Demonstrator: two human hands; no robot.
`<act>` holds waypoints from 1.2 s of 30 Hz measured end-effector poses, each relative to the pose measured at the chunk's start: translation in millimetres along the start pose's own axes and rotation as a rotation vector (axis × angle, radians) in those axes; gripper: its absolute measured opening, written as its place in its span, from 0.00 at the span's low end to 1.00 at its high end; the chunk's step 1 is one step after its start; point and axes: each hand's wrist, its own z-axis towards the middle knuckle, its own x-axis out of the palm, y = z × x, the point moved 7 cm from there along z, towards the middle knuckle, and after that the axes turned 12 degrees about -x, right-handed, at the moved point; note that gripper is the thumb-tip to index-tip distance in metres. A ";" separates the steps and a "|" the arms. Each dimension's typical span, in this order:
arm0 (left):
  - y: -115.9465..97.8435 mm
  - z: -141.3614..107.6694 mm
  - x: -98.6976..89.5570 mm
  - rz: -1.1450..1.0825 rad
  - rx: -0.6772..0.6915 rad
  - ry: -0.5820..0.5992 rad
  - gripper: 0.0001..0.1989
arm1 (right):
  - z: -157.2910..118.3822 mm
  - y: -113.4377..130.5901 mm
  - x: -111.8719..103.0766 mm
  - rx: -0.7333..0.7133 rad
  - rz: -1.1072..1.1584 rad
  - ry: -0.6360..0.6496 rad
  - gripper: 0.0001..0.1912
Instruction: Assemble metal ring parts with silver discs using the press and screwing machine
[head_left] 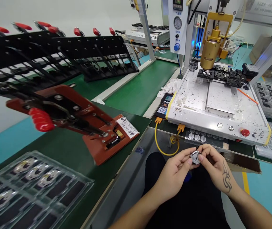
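Note:
Above my lap, both hands hold one small round silver disc-shaped part (195, 157) with a pale face carrying fine print. My left hand (177, 168) pinches its left edge between thumb and fingers. My right hand (212, 162) is closed on the right side, its thumb pressed on the face. Fingers cover part of the rim. Just beyond my hands, a sheet of round white labels (197, 138) lies along the machine's front edge.
A dispensing machine (198, 111) with a gold head (208, 54) stands ahead. To the left are a brown toggle-clamp press (102, 140) with a red handle, and a clear tray (61, 170) holding several metal parts. Beyond runs a green conveyor belt (136, 92). A yellow cable (158, 146) hangs near my left hand.

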 end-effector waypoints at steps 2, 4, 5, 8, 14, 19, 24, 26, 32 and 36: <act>2.5 0.6 0.2 0.010 0.007 -0.015 0.26 | -0.1 1.8 0.1 -0.021 -0.051 -0.015 0.13; 5.8 1.7 -0.5 0.042 0.016 -0.045 0.24 | -0.2 4.8 -0.3 -0.060 -0.131 -0.024 0.12; 7.4 2.4 -1.4 0.065 0.021 -0.067 0.24 | -0.3 6.4 -0.3 -0.085 -0.184 -0.018 0.12; 10.0 3.8 -4.8 0.141 0.035 -0.122 0.22 | -0.8 6.6 0.0 -0.129 -0.341 0.032 0.13; -7.3 0.3 -10.2 0.383 0.062 -0.082 0.25 | 4.9 1.5 4.3 -0.175 -0.374 0.195 0.08; -23.8 0.5 -17.7 0.430 0.071 -0.121 0.26 | 16.7 1.6 3.9 -0.092 -0.167 0.157 0.11; -16.6 5.6 -20.0 0.152 0.064 -0.175 0.19 | 18.4 -18.3 10.4 0.190 0.210 -0.003 0.22; -14.6 4.8 -18.6 0.139 0.055 -0.181 0.17 | 18.0 -20.6 15.8 0.197 0.245 0.003 0.23; -19.2 -3.6 -20.5 0.228 0.047 -0.214 0.17 | 15.6 -17.3 22.9 0.182 0.228 0.034 0.21; -22.0 -6.3 -23.7 0.283 0.070 -0.229 0.15 | 15.5 -15.5 25.8 0.164 0.220 0.046 0.19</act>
